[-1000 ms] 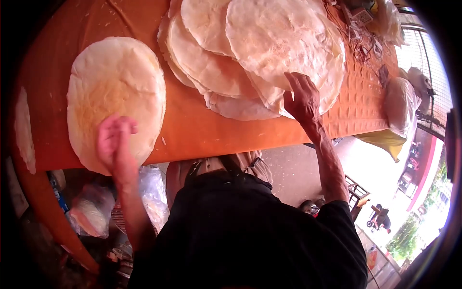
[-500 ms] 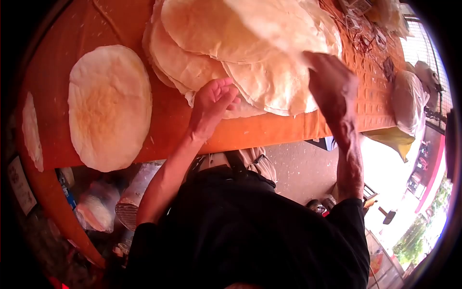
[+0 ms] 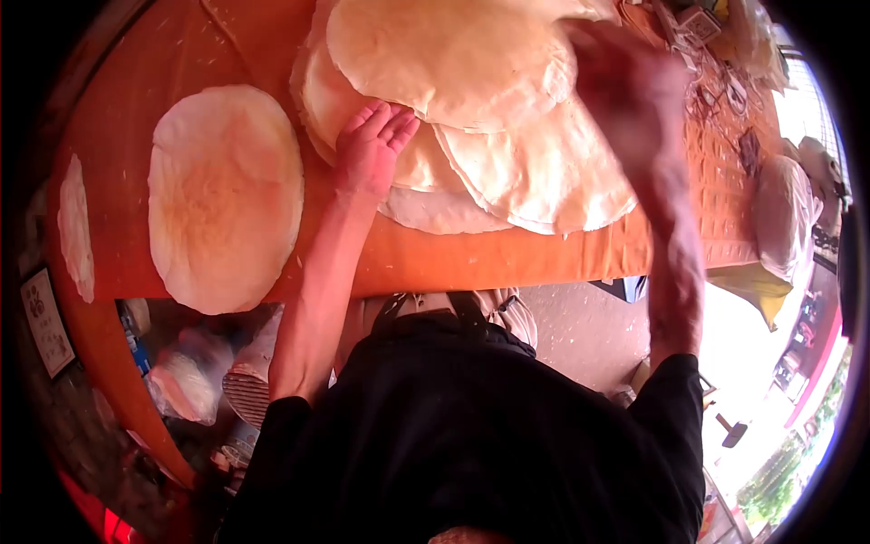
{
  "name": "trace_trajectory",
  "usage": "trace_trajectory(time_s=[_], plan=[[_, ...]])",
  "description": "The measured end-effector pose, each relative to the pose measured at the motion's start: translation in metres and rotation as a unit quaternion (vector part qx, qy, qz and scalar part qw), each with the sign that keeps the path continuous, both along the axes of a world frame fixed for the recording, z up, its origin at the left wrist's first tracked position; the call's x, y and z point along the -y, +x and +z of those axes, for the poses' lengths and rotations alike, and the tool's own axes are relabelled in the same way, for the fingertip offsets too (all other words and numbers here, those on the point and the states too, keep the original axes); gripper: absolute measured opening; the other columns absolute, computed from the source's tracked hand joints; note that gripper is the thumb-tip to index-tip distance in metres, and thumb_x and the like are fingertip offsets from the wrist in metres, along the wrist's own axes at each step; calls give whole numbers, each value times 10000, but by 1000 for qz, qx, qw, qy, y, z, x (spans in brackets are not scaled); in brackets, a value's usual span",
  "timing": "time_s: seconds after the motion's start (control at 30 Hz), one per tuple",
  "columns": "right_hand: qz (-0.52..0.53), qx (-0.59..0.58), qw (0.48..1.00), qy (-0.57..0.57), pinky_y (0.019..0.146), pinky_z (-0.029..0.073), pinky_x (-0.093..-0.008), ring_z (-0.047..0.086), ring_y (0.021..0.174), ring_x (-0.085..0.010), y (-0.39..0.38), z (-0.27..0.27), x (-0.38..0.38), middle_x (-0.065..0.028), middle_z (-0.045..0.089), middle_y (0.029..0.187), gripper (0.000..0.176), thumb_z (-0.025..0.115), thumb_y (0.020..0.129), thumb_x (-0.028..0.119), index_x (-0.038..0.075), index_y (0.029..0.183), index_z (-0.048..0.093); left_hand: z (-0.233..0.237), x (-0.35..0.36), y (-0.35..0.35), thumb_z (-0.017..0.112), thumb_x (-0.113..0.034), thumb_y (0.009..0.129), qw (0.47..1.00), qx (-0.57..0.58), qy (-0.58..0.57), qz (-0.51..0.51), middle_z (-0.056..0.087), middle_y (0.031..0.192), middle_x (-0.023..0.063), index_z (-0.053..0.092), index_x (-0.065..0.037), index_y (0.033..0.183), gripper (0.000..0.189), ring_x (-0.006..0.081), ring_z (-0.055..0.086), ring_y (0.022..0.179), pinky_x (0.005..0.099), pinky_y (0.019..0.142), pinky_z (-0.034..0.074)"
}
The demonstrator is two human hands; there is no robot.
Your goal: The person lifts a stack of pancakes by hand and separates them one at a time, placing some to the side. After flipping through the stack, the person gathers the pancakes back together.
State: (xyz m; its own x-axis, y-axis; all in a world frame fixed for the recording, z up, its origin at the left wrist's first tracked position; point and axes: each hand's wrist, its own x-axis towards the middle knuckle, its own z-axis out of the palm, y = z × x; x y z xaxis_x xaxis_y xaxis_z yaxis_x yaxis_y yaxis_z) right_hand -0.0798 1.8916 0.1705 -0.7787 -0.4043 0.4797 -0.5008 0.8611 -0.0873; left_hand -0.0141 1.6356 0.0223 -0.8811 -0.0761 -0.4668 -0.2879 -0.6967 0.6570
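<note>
Orange cloth [image 3: 507, 258] covers the table, where pale, thin sheets [image 3: 539, 172] overlap in a far-centre pile, edges offset, which probably makes each easy to catch. The left hand [image 3: 376, 143], loosely open, meets the top sheet's [image 3: 453, 63] near-left edge, perhaps to steady it. The right hand [image 3: 630, 86] blurs at the pile's right; its grip I cannot tell. One sheet [image 3: 227, 199] lies apart, left, within reach.

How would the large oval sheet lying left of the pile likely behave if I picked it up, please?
The oval sheet looks thin, so it is probably light for its size. Its gently wavy surface suggests it may sag when lifted, and such thinness might let it tear.
</note>
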Motion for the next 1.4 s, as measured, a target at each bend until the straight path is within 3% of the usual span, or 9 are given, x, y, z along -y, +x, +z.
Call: trace_trajectory(time_s=[0.07,0.13,0.47,0.73,0.87,1.03,1.13,1.27,1.4], plan=[[21,139,990,-2,602,527,-356,664,700,-267,-10,-68,15,-123,696,838,117,622,856,122,114,913,724,-4,-1,-3,562,-128,950,998,-4,57,12,620,1039,91,566,-26,1054,146,211,605,1004,365,921,532],[64,96,993,-19,523,473,-401,601,570,-277,-18,-125,16,-97,631,671,107,594,761,39,59,658,610,-8,-2,-5,587,-139,942,996,-22,84,15,626,1029,68,571,-43,1058,151,211,617,974,354,892,543],[40,166,983,-66,632,524,-387,649,736,-304,-13,-118,48,-85,675,803,91,625,847,162,106,848,697,0,2,-23,594,-94,918,997,-71,-8,20,641,1022,82,579,-14,1090,190,205,640,919,347,825,552],[88,178,979,-49,628,516,-407,631,697,-305,-30,-134,70,-97,662,767,135,590,862,171,76,807,668,3,11,-41,602,-78,889,995,-86,-48,16,631,1064,94,570,19,1091,227,190,614,939,356,837,541],[30,240,965,-106,623,494,-412,618,706,-347,-35,-110,84,-141,649,773,162,607,869,190,49,816,666,-5,16,-41,629,-107,894,996,-92,-15,-4,613,1110,94,554,15,1122,270,193,595,1003,375,879,528],[88,233,953,-174,617,489,-421,612,680,-348,-28,-121,85,-149,638,717,217,625,874,256,57,833,701,-6,15,-49,616,-112,914,993,-117,16,12,585,1168,87,538,12,1145,274,209,578,1079,387,949,509],[92,246,935,-240,620,497,-408,624,687,-330,-24,-110,89,-144,647,720,244,654,871,296,63,915,713,11,6,-49,589,-48,901,991,-130,28,18,619,1047,93,541,19,1120,234,219,612,1009,382,921,535],[113,182,960,-180,632,504,-401,632,706,-321,-20,-112,97,-160,632,680,468,731,794,416,-4,996,686,6,11,-57,528,34,832,997,-65,-32,8,650,896,106,582,29,998,174,221,646,792,321,714,555],[83,178,969,-149,640,494,-402,600,655,-312,-13,-119,115,-143,596,626,348,733,752,339,10,792,627,-11,12,-68,479,48,792,997,32,-71,5,659,842,111,605,36,889,160,201,621,654,276,544,492]])
